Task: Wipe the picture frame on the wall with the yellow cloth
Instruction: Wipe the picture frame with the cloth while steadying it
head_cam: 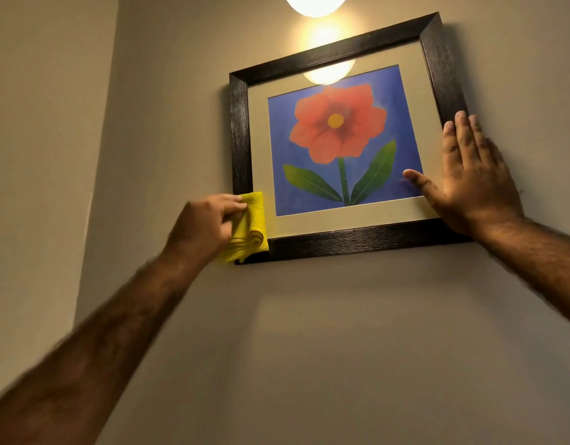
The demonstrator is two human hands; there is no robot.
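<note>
A dark wooden picture frame (338, 49) hangs tilted on the beige wall, holding a red flower on blue behind glass. My left hand (203, 226) grips a folded yellow cloth (251, 226) and presses it on the frame's lower left corner, hiding that corner. My right hand (469, 184) lies flat with fingers spread against the frame's lower right side, thumb on the glass.
A lit wall lamp (315, 3) glows just above the frame and reflects in the glass. A wall corner (104, 155) runs down the left. Bare wall (341, 348) stretches below the frame.
</note>
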